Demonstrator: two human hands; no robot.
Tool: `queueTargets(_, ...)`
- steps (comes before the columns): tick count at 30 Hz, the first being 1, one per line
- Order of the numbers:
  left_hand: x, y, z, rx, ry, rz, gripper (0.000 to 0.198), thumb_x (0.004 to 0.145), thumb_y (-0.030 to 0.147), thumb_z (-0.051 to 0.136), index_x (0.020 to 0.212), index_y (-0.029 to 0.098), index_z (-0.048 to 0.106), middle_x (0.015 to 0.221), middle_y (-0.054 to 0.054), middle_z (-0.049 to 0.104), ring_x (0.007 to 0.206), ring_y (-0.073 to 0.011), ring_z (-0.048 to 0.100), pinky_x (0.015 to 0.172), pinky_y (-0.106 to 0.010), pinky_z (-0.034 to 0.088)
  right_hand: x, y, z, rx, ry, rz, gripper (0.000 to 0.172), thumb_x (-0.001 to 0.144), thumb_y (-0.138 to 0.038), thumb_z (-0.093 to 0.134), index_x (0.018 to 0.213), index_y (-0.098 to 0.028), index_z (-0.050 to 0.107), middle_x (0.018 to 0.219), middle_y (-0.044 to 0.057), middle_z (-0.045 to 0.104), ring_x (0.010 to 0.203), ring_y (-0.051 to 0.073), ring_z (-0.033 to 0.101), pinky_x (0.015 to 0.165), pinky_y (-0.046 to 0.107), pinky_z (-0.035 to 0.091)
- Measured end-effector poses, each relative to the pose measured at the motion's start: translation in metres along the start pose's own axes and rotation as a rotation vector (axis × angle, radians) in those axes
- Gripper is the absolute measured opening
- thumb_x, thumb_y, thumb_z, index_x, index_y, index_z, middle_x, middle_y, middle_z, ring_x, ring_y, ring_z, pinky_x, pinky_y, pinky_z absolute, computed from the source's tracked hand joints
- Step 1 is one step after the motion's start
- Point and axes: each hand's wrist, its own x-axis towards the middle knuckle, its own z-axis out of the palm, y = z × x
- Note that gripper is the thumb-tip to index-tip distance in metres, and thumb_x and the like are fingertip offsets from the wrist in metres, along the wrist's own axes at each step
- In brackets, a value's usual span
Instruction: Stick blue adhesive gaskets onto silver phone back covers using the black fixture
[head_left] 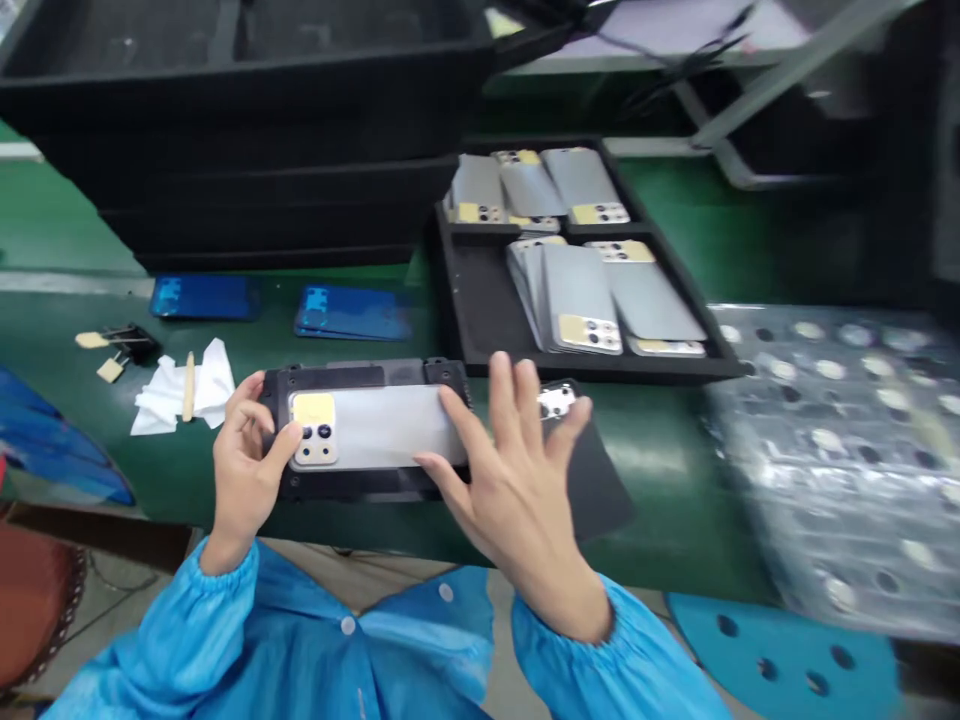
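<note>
A pale grey phone back cover (382, 428) with a gold-and-white camera module lies in a black fixture (352, 377) on the green bench. My left hand (244, 465) grips the fixture's left end, with the thumb against the cover beside the camera module. My right hand (510, 480) spreads over the cover's right end, its index finger and thumb on the cover and its other fingers raised. Beyond those fingers, a small silver camera part (556, 402) sits on a black mat (600, 480). The hands hide part of the cover's right end.
A black tray (600, 368) holds several grey covers at the back. Blue film sheets (204, 297) lie behind the fixture. To the left are a white cloth (214, 385) and a wooden stick (188, 385). Perforated plastic sheeting (825, 450) lies to the right, below black bins (225, 130).
</note>
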Motion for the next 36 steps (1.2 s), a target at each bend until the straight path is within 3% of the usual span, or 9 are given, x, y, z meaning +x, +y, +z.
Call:
queueTargets(4,-0.003,-0.002,0.000,-0.029,-0.010,-0.033,0.036,0.075,0.030,0.080,0.071,0.023,0.046,0.147,-0.017,0.056,0.144,-0.0318,0.050,0.117,-0.045,0.042,-0.030,-0.001,-0.008,0.061,-0.008,-0.018,0.058,0.106,-0.044,0.046,0.160,-0.028,0.033,0.175,0.015,0.003,0.157,0.053,0.012,0.111,0.090,0.007)
queueTargets(8,-0.005,-0.002,0.000,-0.046,-0.013,-0.057,0.033,0.075,0.029,0.079,0.072,0.023,0.047,0.146,-0.019,0.055,0.144,-0.0330,0.049,0.116,-0.046,0.042,-0.047,-0.015,-0.010,0.101,-0.049,-0.054,0.063,0.105,-0.043,0.048,0.163,-0.031,0.027,0.174,0.013,0.001,0.155,0.056,0.012,0.106,0.095,0.008)
queueTargets(10,-0.004,-0.002,0.000,-0.052,-0.016,-0.059,0.033,0.075,0.030,0.079,0.072,0.023,0.047,0.146,-0.019,0.054,0.144,-0.0333,0.049,0.117,-0.047,0.041,-0.046,-0.028,-0.005,0.104,-0.035,-0.057,0.062,0.104,-0.044,0.050,0.161,-0.028,0.032,0.174,0.017,0.008,0.155,0.056,0.016,0.106,0.094,0.011)
queueTargets(15,-0.004,-0.004,-0.001,-0.059,-0.037,-0.079,0.033,0.076,0.032,0.079,0.074,0.023,0.047,0.151,-0.017,0.051,0.146,-0.0337,0.046,0.118,-0.048,0.040,-0.030,-0.067,0.009,0.100,-0.031,-0.124,0.057,0.103,-0.053,0.049,0.144,-0.013,0.055,0.160,0.028,0.043,0.152,0.052,0.031,0.113,0.087,0.013)
queueTargets(19,-0.004,-0.001,-0.002,-0.056,-0.031,-0.086,0.034,0.076,0.034,0.080,0.074,0.023,0.048,0.150,-0.016,0.052,0.145,-0.0337,0.047,0.116,-0.048,0.043,-0.004,-0.080,0.011,0.103,-0.042,-0.080,0.053,0.103,-0.057,0.046,0.130,-0.016,0.066,0.156,0.022,0.051,0.149,0.050,0.039,0.115,0.085,0.010)
queueTargets(24,-0.002,0.000,-0.002,-0.050,-0.028,-0.081,0.035,0.076,0.036,0.081,0.074,0.023,0.048,0.150,-0.016,0.051,0.146,-0.0327,0.047,0.113,-0.046,0.046,0.029,-0.064,0.007,0.108,-0.091,-0.024,0.041,0.104,-0.051,0.049,0.129,-0.024,0.069,0.163,0.015,0.044,0.153,0.050,0.032,0.113,0.089,0.013)
queueTargets(31,-0.003,-0.003,-0.004,-0.056,-0.045,-0.089,0.037,0.076,0.040,0.080,0.074,0.023,0.047,0.150,-0.019,0.051,0.144,-0.0337,0.049,0.110,-0.045,0.048,0.009,-0.012,0.010,0.102,-0.022,0.107,0.041,0.108,-0.045,0.041,0.135,-0.028,0.066,0.167,0.014,0.038,0.155,0.051,0.024,0.107,0.093,0.014)
queueTargets(36,0.003,-0.008,-0.003,-0.061,-0.040,-0.085,0.037,0.076,0.041,0.080,0.076,0.023,0.048,0.149,-0.018,0.052,0.142,-0.0330,0.051,0.108,-0.044,0.050,0.014,-0.004,0.013,0.188,-0.074,0.102,0.045,0.107,-0.048,0.039,0.136,-0.024,0.064,0.169,0.017,0.033,0.157,0.049,0.019,0.110,0.090,0.015)
